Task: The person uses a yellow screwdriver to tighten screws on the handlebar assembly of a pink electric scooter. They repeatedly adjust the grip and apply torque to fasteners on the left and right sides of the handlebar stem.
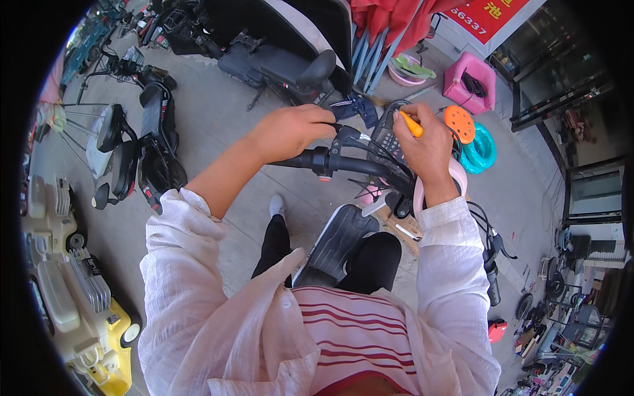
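Across bar (360, 165), betw. my hands: prob. mid-job; lever (347, 136) mounted, tool work seems unfinished | my L hand (294, 132): fingers bent narrow at lever, tips partly hid., can't tell if gripping | my R hand (426, 146), nr. cables (392, 158): fingers closed rd. orange tool (411, 124), tip hid.

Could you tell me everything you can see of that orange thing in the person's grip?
The orange handle is yellow-orange, elongated and smooth, and looks like plastic. It lies aslant in the picture, running from upper left to lower right, gripped by the fingers of the right hand, which cover part of it. In the picture it appears just beyond the handlebar. Any working tip is hidden, so I can't tell what tool it is.
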Tool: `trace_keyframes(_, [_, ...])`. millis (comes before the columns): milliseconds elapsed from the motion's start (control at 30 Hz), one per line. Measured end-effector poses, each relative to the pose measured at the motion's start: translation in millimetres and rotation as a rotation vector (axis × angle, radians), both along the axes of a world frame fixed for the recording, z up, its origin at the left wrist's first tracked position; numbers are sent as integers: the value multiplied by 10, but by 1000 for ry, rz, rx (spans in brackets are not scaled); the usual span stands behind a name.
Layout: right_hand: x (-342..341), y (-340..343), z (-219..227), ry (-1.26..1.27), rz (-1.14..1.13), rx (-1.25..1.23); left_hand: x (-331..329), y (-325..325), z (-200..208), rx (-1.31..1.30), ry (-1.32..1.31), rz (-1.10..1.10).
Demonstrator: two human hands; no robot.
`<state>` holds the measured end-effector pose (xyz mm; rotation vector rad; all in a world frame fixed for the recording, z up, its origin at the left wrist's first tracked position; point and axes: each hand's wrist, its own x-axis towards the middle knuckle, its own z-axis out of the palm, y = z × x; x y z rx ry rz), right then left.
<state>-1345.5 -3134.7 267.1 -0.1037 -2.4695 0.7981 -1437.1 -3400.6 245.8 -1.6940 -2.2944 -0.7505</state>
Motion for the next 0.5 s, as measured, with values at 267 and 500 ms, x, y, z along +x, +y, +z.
trace_keyframes(267, [-4,3,-10,-45,5,-18,20,121,-51,89,-480,184])
trace_keyframes(500, [-12,16,-43,-52,19,-26,-161,231,-25,-168,-510,171])
